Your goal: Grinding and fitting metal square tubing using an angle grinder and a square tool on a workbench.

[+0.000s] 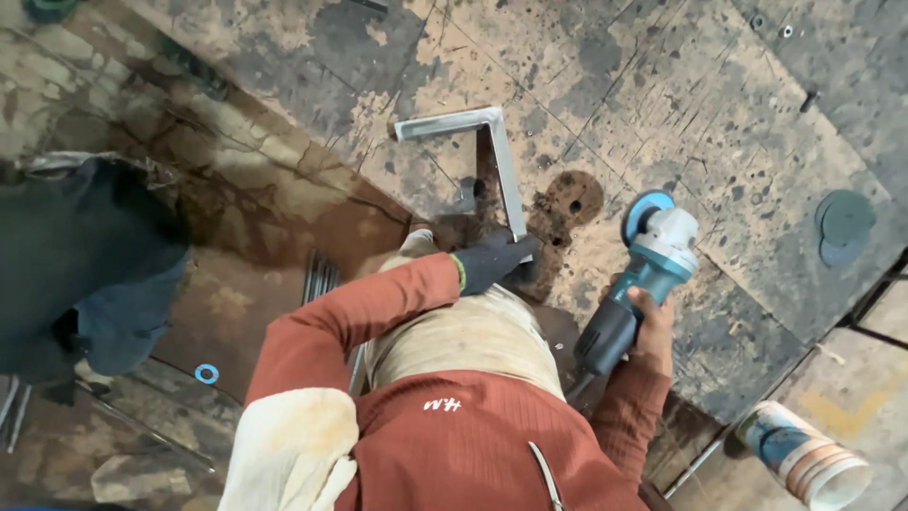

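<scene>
An L-shaped steel angle frame (498, 156) lies flat on the worn, rust-stained metal worktable (662, 104). My left hand (494, 258), in a dark glove, presses on the near end of the frame's long leg. In my right hand (651, 333), which is bare, I grip the dark body of a teal angle grinder (643, 270). Its blue disc (643, 210) points away from me and sits just right of the frame, not touching it. I wear a rust-red long-sleeved top.
Several spare grinding discs (844, 225) lie at the table's right edge. A cylindrical can (804, 456) lies on the floor at lower right. Another person in dark clothes (85, 265) is at the left. A blue ring (206, 373) and metal rods (320, 276) lie on the floor.
</scene>
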